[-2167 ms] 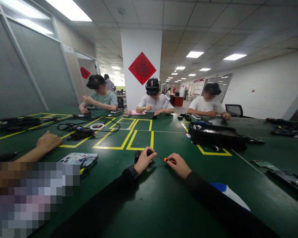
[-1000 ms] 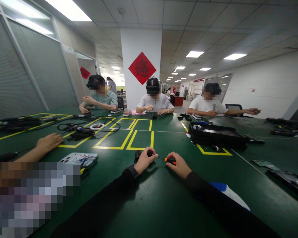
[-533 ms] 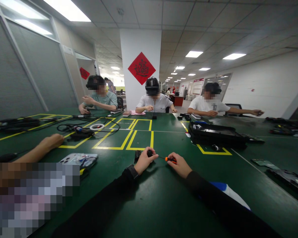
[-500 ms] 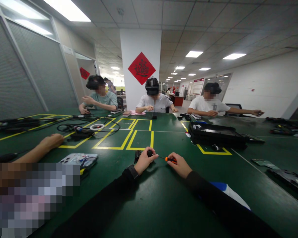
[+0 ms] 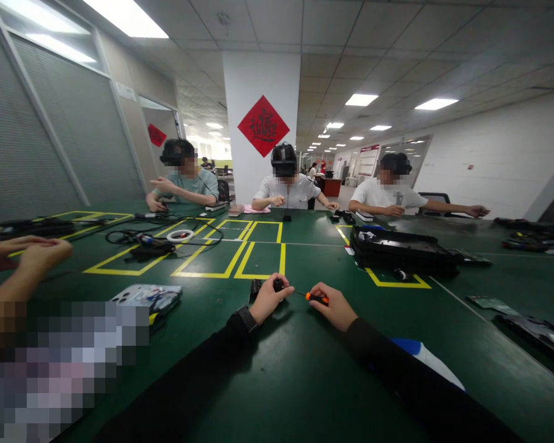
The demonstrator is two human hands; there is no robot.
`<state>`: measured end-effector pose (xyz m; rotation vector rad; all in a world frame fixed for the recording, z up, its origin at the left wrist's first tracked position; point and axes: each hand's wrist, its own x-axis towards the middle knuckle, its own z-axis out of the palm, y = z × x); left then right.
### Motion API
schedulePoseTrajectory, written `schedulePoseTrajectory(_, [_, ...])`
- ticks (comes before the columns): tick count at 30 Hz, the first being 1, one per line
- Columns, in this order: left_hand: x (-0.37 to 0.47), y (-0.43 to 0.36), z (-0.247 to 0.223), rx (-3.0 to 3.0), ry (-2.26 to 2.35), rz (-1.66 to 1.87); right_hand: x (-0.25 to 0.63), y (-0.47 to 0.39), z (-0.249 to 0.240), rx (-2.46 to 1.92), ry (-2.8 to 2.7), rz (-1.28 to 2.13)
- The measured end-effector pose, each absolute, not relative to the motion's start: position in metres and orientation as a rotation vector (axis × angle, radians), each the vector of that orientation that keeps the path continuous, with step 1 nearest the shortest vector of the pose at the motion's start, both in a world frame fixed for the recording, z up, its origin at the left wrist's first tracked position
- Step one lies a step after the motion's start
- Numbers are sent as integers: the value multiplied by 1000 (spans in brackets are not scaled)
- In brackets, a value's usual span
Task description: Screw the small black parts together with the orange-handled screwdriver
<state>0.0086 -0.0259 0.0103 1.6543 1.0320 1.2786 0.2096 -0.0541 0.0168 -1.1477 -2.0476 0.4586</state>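
In the head view my right hand (image 5: 338, 309) is closed round the orange-and-black handle of a screwdriver (image 5: 317, 299). Its thin shaft points left and reaches the fingertips of my left hand (image 5: 266, 303). A small black part (image 5: 277, 285) sits in the closed fingers of that hand; its exact kind is too small to tell. Just beyond my left hand is a dark, shiny object (image 5: 255, 288), partly hidden by the hand. Whether my left fingers also touch the screwdriver's tip cannot be made out. Both hands are just above the green table (image 5: 277, 375).
A black plastic casing (image 5: 404, 249) lies at the right, with a blue-and-white item (image 5: 427, 360) by my right forearm. Left are a phone-like case (image 5: 150, 296), cables and a white ring (image 5: 180, 235). A co-worker's hands (image 5: 46, 255) are at far left; several people sit opposite.
My hands and the screwdriver show hardly any movement. The co-worker's arm at the left has drawn back leftward, and two hands now show together there.
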Motion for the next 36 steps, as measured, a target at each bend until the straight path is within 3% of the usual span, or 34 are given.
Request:
schedulePoseTrajectory(14, [9,-26,11,1621,1081,1311,207,-60,27,-1153,-2028,283])
schedulePoseTrajectory(36, [8,-23,7,1684,1058,1307,211,-54,18,-1184,-2088,321])
